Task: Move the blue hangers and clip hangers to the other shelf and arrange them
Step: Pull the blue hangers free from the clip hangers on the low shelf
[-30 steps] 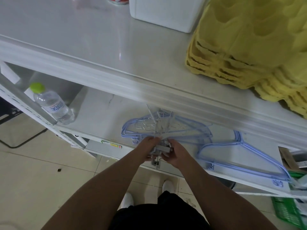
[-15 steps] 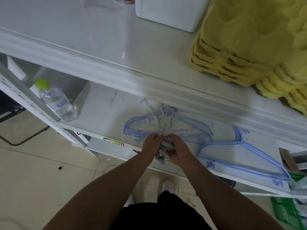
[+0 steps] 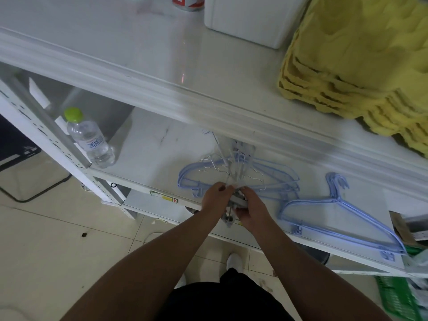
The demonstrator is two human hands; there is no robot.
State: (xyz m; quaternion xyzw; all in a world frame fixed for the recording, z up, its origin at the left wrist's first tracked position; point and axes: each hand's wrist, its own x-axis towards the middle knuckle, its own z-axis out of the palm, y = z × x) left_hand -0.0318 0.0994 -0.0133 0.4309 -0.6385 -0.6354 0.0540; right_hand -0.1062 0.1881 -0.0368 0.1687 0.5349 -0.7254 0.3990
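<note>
Head view, hands: left hand (image 3: pixel 216 197) and right hand (image 3: pixel 251 208) meet at the front lip of the lower shelf (image 3: pixel 148 156), fingers of both curled around one bundle of clip hangers (image 3: pixel 234 179).
Why held so: gripping the grey clip ends from both sides looks like a way to keep the loose wire hooks together while squaring the bundle up.
Task things: that bundle rests on a stack of blue hangers (image 3: pixel 273 179) lying flat on the shelf; a second stack of blue hangers (image 3: pixel 342 214) lies to the right, well apart from the hands.
Likely step: arranging, judging by the hangers already sitting on this shelf.
Other things: a water bottle (image 3: pixel 91 141) stands at the shelf's left corner; yellow egg trays (image 3: pixel 356 66) sit on the upper shelf (image 3: pixel 139 42).
Hard to make out: the wire hooks are a tangle, so their count is unclear; the clips are mostly covered by the fingers; the upper shelf's edge hides the back of the lower one.
</note>
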